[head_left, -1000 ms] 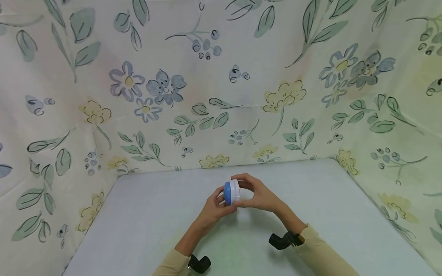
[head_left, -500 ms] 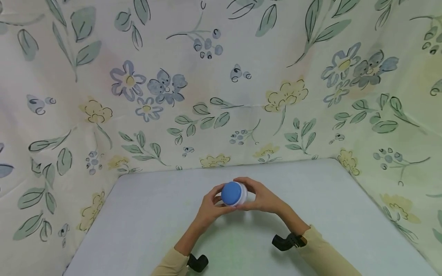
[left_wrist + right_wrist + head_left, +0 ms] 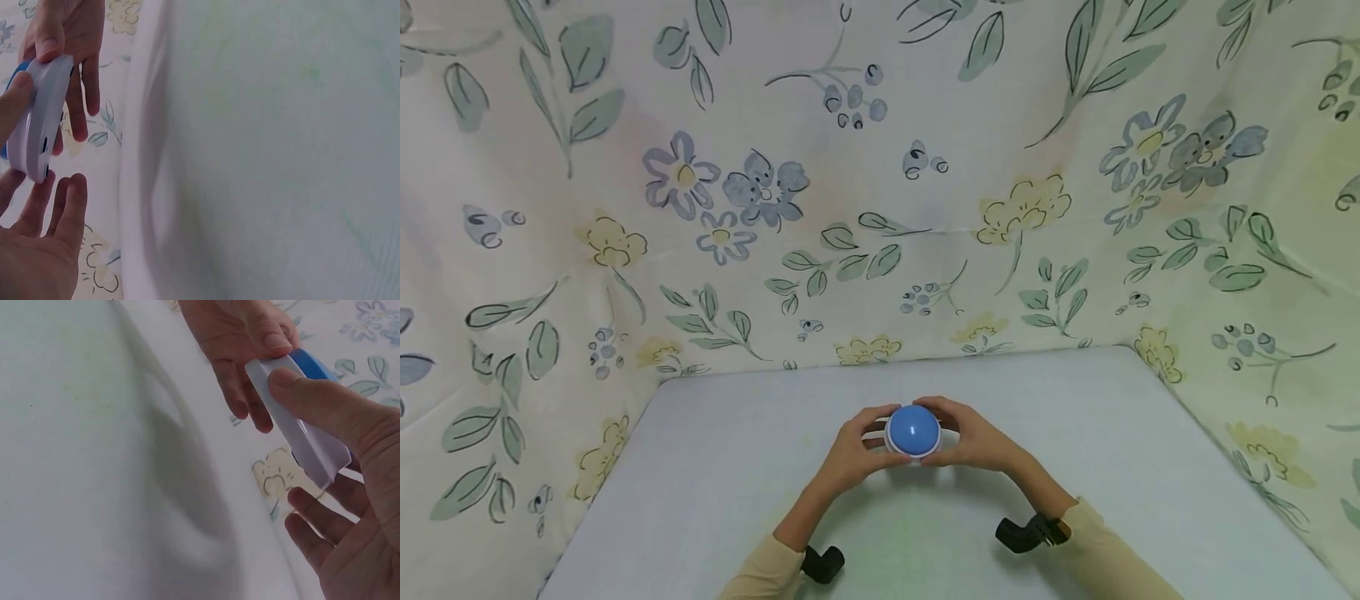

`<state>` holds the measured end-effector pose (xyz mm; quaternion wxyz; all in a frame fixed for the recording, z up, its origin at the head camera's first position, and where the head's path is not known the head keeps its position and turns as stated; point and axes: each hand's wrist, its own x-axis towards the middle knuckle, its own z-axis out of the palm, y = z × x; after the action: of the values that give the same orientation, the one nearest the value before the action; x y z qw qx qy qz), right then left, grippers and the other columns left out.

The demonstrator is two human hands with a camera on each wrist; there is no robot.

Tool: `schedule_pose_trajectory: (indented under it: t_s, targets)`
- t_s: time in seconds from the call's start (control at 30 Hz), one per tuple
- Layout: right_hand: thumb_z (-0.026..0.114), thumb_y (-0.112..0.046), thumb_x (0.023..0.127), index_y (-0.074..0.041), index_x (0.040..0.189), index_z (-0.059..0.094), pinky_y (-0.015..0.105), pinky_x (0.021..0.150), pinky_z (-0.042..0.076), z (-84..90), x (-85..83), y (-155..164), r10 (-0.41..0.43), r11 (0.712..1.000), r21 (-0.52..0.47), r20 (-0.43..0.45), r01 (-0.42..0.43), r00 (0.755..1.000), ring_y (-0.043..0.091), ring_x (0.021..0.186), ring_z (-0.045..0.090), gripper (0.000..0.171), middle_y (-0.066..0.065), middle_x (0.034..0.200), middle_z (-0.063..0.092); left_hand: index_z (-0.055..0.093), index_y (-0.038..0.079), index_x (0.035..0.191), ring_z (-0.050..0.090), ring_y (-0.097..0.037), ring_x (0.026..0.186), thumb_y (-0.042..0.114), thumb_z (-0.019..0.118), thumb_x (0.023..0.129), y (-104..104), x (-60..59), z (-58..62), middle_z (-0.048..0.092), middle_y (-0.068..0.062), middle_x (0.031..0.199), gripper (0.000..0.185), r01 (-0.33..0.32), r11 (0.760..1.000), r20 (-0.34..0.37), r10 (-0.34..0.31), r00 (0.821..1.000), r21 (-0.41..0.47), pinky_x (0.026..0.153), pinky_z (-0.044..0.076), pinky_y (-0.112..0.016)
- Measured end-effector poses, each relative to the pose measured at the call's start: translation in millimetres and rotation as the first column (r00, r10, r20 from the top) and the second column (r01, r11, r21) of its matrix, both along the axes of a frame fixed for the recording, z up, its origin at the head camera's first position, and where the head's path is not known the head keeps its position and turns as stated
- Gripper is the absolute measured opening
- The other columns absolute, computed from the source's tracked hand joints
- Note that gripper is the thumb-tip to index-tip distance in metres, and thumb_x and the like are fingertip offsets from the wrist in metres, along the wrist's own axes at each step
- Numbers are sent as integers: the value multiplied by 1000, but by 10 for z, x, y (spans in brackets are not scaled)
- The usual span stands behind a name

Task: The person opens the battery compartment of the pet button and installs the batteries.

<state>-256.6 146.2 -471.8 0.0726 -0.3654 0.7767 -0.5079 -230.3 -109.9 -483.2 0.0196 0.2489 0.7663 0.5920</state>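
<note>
A round white device with a blue domed top (image 3: 913, 430) is held between both hands above the table, its dome facing up toward the head camera. My left hand (image 3: 850, 450) grips its left edge, thumb at the front and fingers behind. On the opposite edge my right hand (image 3: 979, 437) pinches it the same way. Seen edge-on in the left wrist view, the device's white body (image 3: 49, 119) has small dark slots on its flatter side. The right wrist view shows the right thumb pressed on the white rim (image 3: 275, 394), with some fingers spread below.
A white cloth-covered table (image 3: 760, 467) lies under the hands. Floral fabric (image 3: 865, 192) hangs behind it and along both sides. Black wrist cameras (image 3: 822, 565) are strapped to both forearms, close above the tabletop.
The blue dome has turned from facing left to facing the head camera. Both hands have come slightly lower and keep their grip on the device.
</note>
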Motion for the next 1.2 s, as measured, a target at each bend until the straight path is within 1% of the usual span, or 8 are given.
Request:
schedule_pose_trajectory:
  t_s: [0.1,0.3,0.5,0.6,0.73,0.9,1.03,1.2]
  targets:
    - [93,-22,77,-13,145,51,45,108,41,-63,5,9,-24,1000,-2,7,24,1000,20,130,52,81,-3,141,55,55,12,145,59,-23,122,12,90,79,-15,-10,9,57,-4,138,75,16,999,32,-15,999,-34,96,51,-34]
    - [94,-24,75,-12,141,56,52,105,43,-206,6,30,-100,995,-6,-13,100,995,27,126,54,77,3,136,57,55,8,145,60,-31,121,15,89,81,-7,-74,-4,56,-11,141,73,43,995,60,-37,997,-89,96,52,-40]
    - [95,-31,73,-9,138,60,50,101,48,-208,31,36,-169,983,67,-63,174,984,25,116,57,77,1,130,61,61,2,137,62,-31,119,12,92,76,18,-178,-35,61,-12,134,69,42,991,71,-34,997,-123,95,52,-37]
    - [95,-33,71,-7,137,61,48,99,49,-215,40,37,-191,975,104,-76,198,979,24,114,59,78,1,129,63,64,0,132,65,-30,114,11,93,74,31,-224,-52,66,-11,127,66,38,986,64,-27,998,-165,92,54,-36]
    - [95,-33,71,-3,136,61,48,98,50,-270,36,25,-195,968,145,-86,206,977,26,115,61,79,6,129,64,66,-1,129,67,-26,108,13,94,74,54,-260,-92,69,-11,121,63,29,971,50,-17,999,-238,89,56,-36]
    - [96,-31,70,-1,134,61,49,100,48,-337,32,5,-200,959,192,-59,208,978,27,116,60,79,8,128,64,66,-2,128,69,-22,100,15,95,72,82,-249,-139,70,-12,116,64,10,944,28,0,1000,-329,83,57,-32]
    - [96,-32,70,-2,133,61,49,99,48,-337,35,-4,-215,948,225,-71,226,974,25,114,60,79,6,125,64,67,-1,127,68,-21,98,16,95,72,98,-237,-131,69,-12,116,65,-2,934,23,11,1000,-358,81,56,-30]
    - [96,-30,71,-1,134,59,51,99,47,-317,35,-3,-207,950,226,-66,217,976,26,114,58,79,6,125,63,64,-2,130,67,-24,102,16,94,74,96,-231,-100,67,-13,119,65,4,928,27,7,1000,-373,83,56,-32]
